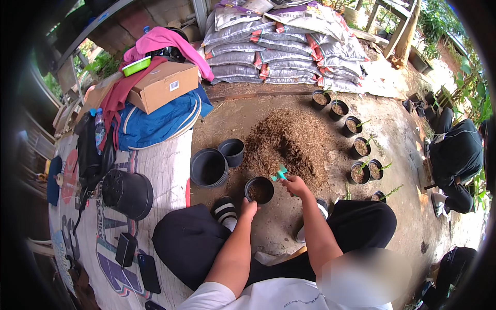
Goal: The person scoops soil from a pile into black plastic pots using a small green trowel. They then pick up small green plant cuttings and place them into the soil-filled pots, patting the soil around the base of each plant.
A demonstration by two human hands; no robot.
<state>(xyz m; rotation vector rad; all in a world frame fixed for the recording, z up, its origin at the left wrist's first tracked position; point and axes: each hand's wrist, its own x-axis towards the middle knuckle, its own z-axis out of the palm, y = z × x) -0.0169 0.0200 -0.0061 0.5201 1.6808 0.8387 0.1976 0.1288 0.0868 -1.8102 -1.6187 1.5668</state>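
Note:
My left hand (250, 208) grips the near rim of a small black plastic plant pot (260, 179), which has some brown growing medium in its bottom. In my right hand (295, 186) is the handle of a small green garden hand tool (280, 173); its head is beside the pot's right rim, at the near edge of a heap of loose brown planting medium (286, 143). A dark hollow is dug into the heap's near side. Left of the heap stand a stack of larger black pots (195, 172) and a smaller black pot (231, 149).
Several potted seedlings (362, 147) line the right of the concrete floor (395, 155). Filled sacks (286, 58) are piled behind. Leftward, a cardboard box (162, 85), an upturned pot (130, 193) and a phone (149, 273) rest on a banner sheet (166, 166). A person (457, 155) crouches far right.

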